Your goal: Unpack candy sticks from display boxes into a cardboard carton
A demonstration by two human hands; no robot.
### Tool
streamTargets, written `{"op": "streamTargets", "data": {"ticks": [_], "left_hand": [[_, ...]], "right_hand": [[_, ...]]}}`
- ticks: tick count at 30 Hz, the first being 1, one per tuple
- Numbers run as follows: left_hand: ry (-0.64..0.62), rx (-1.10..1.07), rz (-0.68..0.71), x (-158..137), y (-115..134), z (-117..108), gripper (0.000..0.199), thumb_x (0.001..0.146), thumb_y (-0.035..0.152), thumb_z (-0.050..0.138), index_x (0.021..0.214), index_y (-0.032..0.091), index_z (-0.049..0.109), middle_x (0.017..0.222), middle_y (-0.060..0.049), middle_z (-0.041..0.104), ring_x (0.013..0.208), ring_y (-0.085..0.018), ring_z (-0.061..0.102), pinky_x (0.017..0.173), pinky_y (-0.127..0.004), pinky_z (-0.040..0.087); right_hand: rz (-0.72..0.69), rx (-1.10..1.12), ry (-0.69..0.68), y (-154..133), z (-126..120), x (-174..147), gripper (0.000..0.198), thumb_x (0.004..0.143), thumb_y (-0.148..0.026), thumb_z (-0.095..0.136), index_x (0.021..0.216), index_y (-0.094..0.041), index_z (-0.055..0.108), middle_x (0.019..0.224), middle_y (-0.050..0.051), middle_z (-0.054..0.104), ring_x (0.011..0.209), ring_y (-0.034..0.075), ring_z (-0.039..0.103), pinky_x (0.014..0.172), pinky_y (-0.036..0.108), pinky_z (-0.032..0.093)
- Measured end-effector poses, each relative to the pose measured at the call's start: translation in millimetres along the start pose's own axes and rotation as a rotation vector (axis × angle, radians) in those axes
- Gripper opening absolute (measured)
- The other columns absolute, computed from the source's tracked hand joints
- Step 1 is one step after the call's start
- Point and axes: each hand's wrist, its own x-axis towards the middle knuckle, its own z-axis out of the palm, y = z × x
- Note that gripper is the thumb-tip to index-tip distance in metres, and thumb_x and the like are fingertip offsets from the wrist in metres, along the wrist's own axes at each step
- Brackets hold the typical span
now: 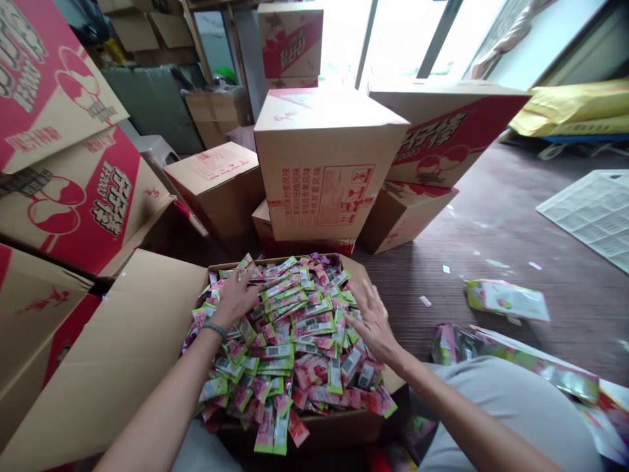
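On my left, stacked boxes (pixel 69 203) crowd the carton's left flap (pixel 122 347). My left hand (pixel 236 298) lies loose on the packets (pixel 295 328) heaped in the carton (pixel 348 429), near its back-left corner; a tall box (pixel 319 164) stands close behind the back edge. My right hand (pixel 371 318) is spread, gripping nothing, at the right edge, beyond which floor (pixel 442 262) stretches wide, dotted with scraps (pixel 425 301).

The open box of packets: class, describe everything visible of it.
The open box looks like brown cardboard, with wide flaps folded out left and right. Pink-and-green packets heap above its rim, some drooping over the front. The right hand spreads over its right flap; contact is unclear. Its base is hidden.
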Motion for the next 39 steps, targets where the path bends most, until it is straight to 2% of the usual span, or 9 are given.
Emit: {"op": "streamTargets", "data": {"ticks": [3, 8, 13, 17, 25, 29, 33, 36, 39], "left_hand": [[-0.088, -0.036, 0.105, 14, 31, -4, 0.071, 0.092, 0.068, 0.043, 0.151, 0.028, 0.045, 0.165, -0.013, 0.029, 0.151, -0.035, 0.026, 0.121, -0.055, 0.026], [-0.381, 0.124, 0.226, -8, 64, 33, 0.107, 0.07, 0.092, 0.045, 0.159, 0.034, 0.026, 0.167, -0.011, 0.023, 0.153, -0.042, 0.015, 0.118, -0.072, 0.012], [-0.199, 0.184, 0.232, -46, 57, 74, 0.107, 0.076, 0.088, 0.043, 0.161, 0.027, 0.02, 0.168, -0.012, 0.017, 0.154, -0.039, 0.015, 0.119, -0.07, 0.01], [-0.173, 0.169, 0.155, -36, 63, 90, 0.104, 0.078, 0.085, 0.045, 0.16, 0.025, 0.025, 0.167, -0.013, 0.021, 0.153, -0.038, 0.019, 0.12, -0.068, 0.01], [-0.329, 0.022, 0.121, -20, 77, 59, 0.119, 0.063, 0.08, 0.069, 0.16, 0.029, 0.024, 0.168, -0.017, 0.016, 0.153, -0.044, 0.015, 0.119, -0.071, 0.008], [-0.133, -0.098, 0.19, -3, 61, 20, 0.09, 0.076, 0.063, 0.068, 0.153, 0.024, 0.041, 0.163, -0.02, 0.025, 0.15, -0.038, 0.027, 0.119, -0.057, 0.027], [0.097, -0.029, 0.037, 45, 21, -6, 0.076, 0.087, 0.062, 0.056, 0.148, 0.017, 0.048, 0.159, -0.021, 0.032, 0.149, -0.035, 0.029, 0.121, -0.051, 0.027], [-0.043, 0.042, -0.129, 72, -13, -3, 0.082, 0.088, 0.069, 0.048, 0.154, 0.022, 0.039, 0.166, -0.015, 0.024, 0.153, -0.038, 0.019, 0.121, -0.057, 0.024], [-0.214, 0.087, -0.147, 73, -35, 15, 0.079, 0.089, 0.072, 0.04, 0.156, 0.031, 0.033, 0.167, -0.009, 0.025, 0.154, -0.038, 0.017, 0.118, -0.063, 0.025]], "right_hand": [[0.207, 0.03, 0.069, -9, 25, -5, 0.071, 0.1, -0.061, 0.03, 0.162, -0.034, 0.011, 0.169, 0.007, -0.009, 0.154, 0.038, -0.009, 0.117, 0.07, 0.014], [0.184, -0.177, -0.049, -45, 74, -3, 0.087, 0.089, -0.073, 0.049, 0.161, -0.034, 0.018, 0.169, 0.01, 0.001, 0.152, 0.044, -0.009, 0.118, 0.068, 0.01], [0.147, -0.291, 0.016, -36, 99, -10, 0.086, 0.09, -0.07, 0.051, 0.161, -0.034, 0.018, 0.168, 0.014, 0.006, 0.153, 0.042, 0.0, 0.115, 0.065, 0.022], [0.18, -0.325, -0.003, -21, 105, 4, 0.085, 0.091, -0.072, 0.049, 0.161, -0.033, 0.02, 0.167, 0.018, 0.011, 0.152, 0.043, 0.007, 0.109, 0.067, 0.03], [0.13, -0.284, 0.062, -9, 111, 18, 0.08, 0.093, -0.068, 0.049, 0.16, -0.031, 0.026, 0.165, 0.018, 0.018, 0.151, 0.041, 0.018, 0.111, 0.063, 0.033], [0.135, -0.191, -0.038, -13, 97, 12, 0.082, 0.092, -0.07, 0.047, 0.16, -0.032, 0.022, 0.167, 0.017, 0.01, 0.152, 0.041, 0.012, 0.114, 0.064, 0.027], [0.153, -0.076, -0.164, -20, 57, 8, 0.077, 0.091, -0.068, 0.048, 0.158, -0.037, 0.029, 0.166, 0.014, 0.015, 0.152, 0.042, 0.015, 0.111, 0.068, 0.026], [0.157, -0.076, -0.028, -32, 25, 19, 0.065, 0.095, -0.063, 0.042, 0.153, -0.035, 0.04, 0.162, 0.015, 0.026, 0.146, 0.04, 0.029, 0.11, 0.066, 0.03], [0.036, -0.154, 0.128, -52, 4, 57, 0.07, 0.094, -0.07, 0.039, 0.154, -0.034, 0.038, 0.163, 0.014, 0.024, 0.147, 0.041, 0.026, 0.11, 0.067, 0.03]]}}
